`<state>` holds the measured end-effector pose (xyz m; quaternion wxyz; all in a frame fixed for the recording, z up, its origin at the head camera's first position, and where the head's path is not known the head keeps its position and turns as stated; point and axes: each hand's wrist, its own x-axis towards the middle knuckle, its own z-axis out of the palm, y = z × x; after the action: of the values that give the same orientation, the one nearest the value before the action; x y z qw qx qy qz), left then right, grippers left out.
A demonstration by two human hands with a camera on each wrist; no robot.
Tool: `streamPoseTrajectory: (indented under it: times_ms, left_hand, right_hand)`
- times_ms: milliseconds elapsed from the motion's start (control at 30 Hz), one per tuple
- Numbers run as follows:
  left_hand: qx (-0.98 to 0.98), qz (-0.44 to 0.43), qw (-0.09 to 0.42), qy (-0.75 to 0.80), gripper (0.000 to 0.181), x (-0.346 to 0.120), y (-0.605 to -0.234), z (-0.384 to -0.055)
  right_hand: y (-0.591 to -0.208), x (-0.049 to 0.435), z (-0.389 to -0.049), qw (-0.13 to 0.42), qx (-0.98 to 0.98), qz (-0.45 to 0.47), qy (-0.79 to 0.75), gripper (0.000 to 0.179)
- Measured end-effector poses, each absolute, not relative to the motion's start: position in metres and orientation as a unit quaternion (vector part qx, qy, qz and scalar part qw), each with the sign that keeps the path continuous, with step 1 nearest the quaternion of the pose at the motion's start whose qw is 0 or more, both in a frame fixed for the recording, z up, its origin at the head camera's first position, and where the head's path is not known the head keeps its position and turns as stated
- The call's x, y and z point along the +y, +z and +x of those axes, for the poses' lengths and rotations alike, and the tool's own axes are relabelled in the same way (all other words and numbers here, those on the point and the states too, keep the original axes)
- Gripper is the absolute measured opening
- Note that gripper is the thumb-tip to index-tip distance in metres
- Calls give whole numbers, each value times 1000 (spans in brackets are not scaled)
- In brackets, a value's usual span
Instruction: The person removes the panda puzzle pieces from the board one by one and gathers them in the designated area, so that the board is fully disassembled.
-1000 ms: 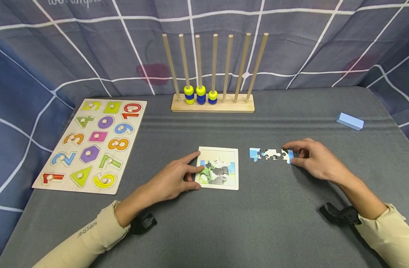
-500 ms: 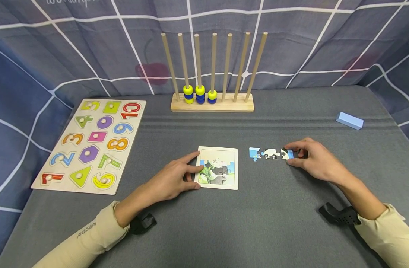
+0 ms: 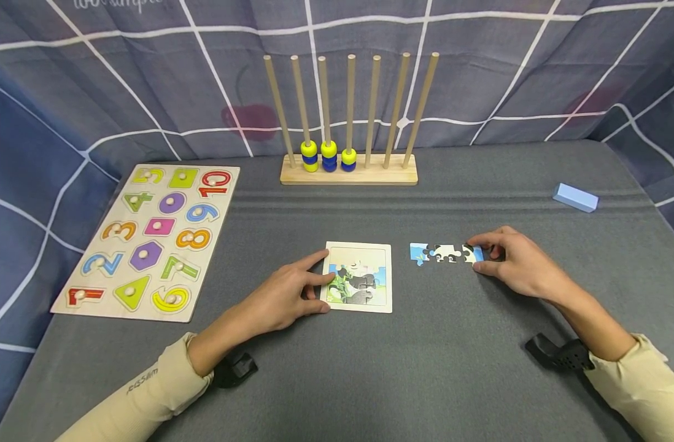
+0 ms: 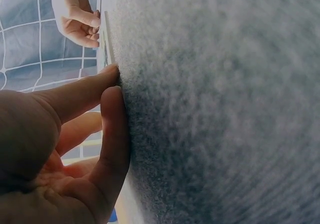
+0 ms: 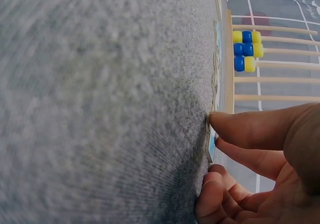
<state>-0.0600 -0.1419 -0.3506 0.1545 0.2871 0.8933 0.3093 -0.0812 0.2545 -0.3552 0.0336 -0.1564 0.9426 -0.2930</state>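
Observation:
My left hand [image 3: 287,291] rests at the left edge of a small square jigsaw tray [image 3: 387,294], its index fingertip at the top corner and thumb near the bottom. Inside the tray lies a partly filled picture of a panda among green leaves. To the right, my right hand [image 3: 514,264] pinches the right puzzle piece [image 3: 469,253] between thumb and index finger, flat at the table surface. Beside it in a row lie a black-and-white puzzle piece [image 3: 445,252] and a blue puzzle piece [image 3: 418,252]. In the right wrist view the pinched piece shows only edge-on.
A number and shape peg puzzle board [image 3: 166,245] lies at the left. At the back stands a wooden rod stand [image 3: 348,177] with blue and yellow beads on three rods. A blue block [image 3: 576,197] lies at the right rear. A grid-patterned curtain [image 3: 480,73] closes off the back.
My right thumb has shifted slightly left along the lower edge of the right puzzle piece. The left hand and tray look unmoved.

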Motion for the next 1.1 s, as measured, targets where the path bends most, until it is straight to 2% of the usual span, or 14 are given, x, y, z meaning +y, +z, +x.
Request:
streamPoseTrajectory:
  times_ms: [333,633,933,1100]
  left_hand:
    - [894,285,154,309,52,-142,-351,-60]
    - [901,271,160,298,55,-142,-349,-60]
    - [918,279,130,251,52,-144,-348,-61]
    - [893,275,162,318,49,-151,-351,-63]
  right_hand:
    - [-349,247,-79,19,941,-162,-297,37]
    - [-333,205,-76,7,922,-203,-329,32]
    - [-329,159,-72,58,904,-253,-339,31]
    - [-335,138,-72,75,879,-260,-392,26]
